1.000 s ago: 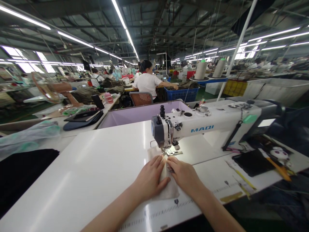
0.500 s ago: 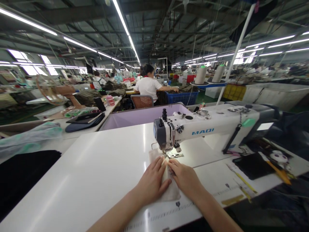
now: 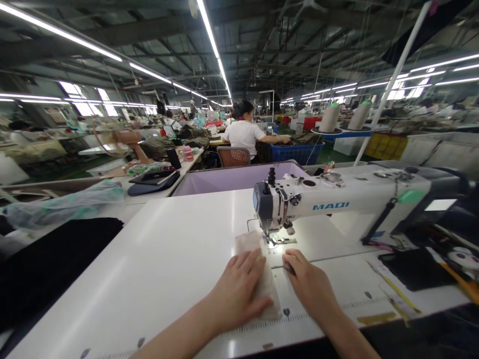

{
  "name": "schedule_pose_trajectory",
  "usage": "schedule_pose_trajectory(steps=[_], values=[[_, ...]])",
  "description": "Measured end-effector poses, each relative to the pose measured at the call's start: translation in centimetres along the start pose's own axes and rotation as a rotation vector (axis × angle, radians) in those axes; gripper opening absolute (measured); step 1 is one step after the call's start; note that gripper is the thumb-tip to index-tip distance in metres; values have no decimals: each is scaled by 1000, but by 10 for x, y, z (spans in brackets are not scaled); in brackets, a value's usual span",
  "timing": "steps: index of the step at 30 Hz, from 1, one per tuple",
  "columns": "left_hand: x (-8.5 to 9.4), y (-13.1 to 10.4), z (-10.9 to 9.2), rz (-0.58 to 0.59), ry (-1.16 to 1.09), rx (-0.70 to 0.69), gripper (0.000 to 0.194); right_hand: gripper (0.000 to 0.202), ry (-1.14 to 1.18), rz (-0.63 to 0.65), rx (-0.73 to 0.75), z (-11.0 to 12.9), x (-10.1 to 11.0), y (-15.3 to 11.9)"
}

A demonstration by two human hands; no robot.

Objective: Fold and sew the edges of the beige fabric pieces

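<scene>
My left hand (image 3: 243, 284) lies flat with spread fingers on a pale beige piece of fabric (image 3: 247, 241), which rests on the white sewing table (image 3: 179, 249). The fabric's far end lies just left of the presser foot and needle plate (image 3: 283, 241) of a white MAQI sewing machine (image 3: 333, 199). Off the fabric, to its right, my right hand (image 3: 309, 281) is closed around a small dark tool (image 3: 288, 268). Most of that tool is hidden in the fingers, so its kind is unclear.
Black fabric (image 3: 75, 259) lies on the left. At the right are a dark pouch (image 3: 407, 269) and a yellow tape measure (image 3: 400, 289). Behind the table stands a lilac-walled bin (image 3: 232, 178). A person in a white shirt (image 3: 243, 135) sits farther back.
The fabric has come out from the needle area, shifting left with my left hand. My right hand has parted from the fabric to the right. The view has turned slightly left.
</scene>
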State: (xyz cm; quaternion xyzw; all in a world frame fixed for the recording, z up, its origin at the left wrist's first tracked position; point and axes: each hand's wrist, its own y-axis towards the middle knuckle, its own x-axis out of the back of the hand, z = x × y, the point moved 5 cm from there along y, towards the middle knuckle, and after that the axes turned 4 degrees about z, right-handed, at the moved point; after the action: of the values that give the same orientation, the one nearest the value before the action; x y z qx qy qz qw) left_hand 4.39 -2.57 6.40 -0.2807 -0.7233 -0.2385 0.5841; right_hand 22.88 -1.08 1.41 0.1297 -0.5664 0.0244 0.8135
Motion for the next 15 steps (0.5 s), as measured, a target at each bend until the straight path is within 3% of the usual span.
schedule_pose_trajectory(steps=[1,3,5,6,10,12,15], values=[[2,-6,-9,39,-23,-8,74,26,-4,-1,3,0,-1,0],[-3,-14,-21,152,-63,-11,57,26,-5,-8,11,1,-2,-1],[-13,-12,-18,206,-44,42,41,25,1,-14,25,1,-3,-1],[-17,-6,-9,185,-7,91,42,24,4,-16,30,1,-4,0],[-23,17,53,-60,158,287,50,25,9,-39,39,2,-1,5],[-29,22,75,-115,190,241,50,23,-1,-53,61,5,6,4],[-29,25,84,-331,217,116,45,12,-59,-51,27,9,15,0]])
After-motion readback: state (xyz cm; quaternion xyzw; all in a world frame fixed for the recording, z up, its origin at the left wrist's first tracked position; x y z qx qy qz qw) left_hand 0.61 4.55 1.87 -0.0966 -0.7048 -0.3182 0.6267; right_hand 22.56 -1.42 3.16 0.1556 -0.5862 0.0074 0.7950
